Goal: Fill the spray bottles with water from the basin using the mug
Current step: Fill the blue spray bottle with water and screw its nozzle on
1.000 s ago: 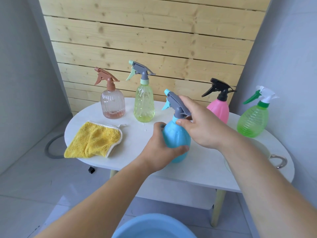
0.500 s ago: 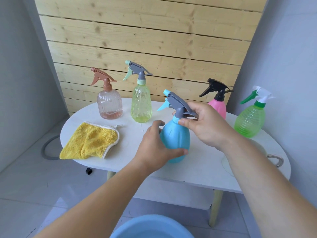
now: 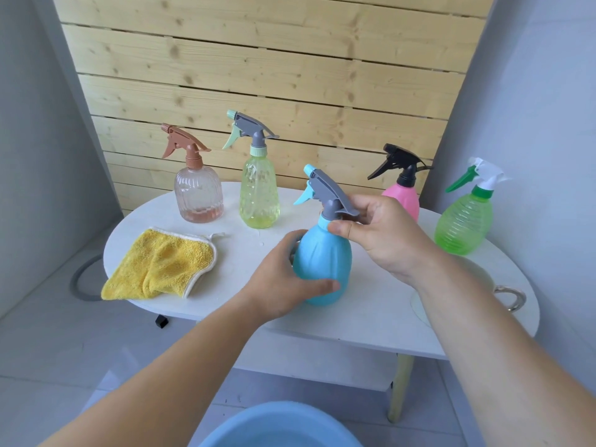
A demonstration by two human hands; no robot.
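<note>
The blue spray bottle (image 3: 322, 262) stands upright near the front of the white worktop (image 3: 371, 311), its body gripped by the left hand (image 3: 283, 279) while the right hand (image 3: 377, 233) pinches its grey trigger head (image 3: 325, 191), above the blue basin (image 3: 280, 427).

White oval table (image 3: 238, 250): yellow cloth (image 3: 161, 262) front left; peach bottle (image 3: 199, 198), yellow-green bottle (image 3: 259, 191) behind cloth; blue bottle (image 3: 322, 253) centre; pink bottle (image 3: 403, 198), green bottle (image 3: 464, 221) right.
</note>
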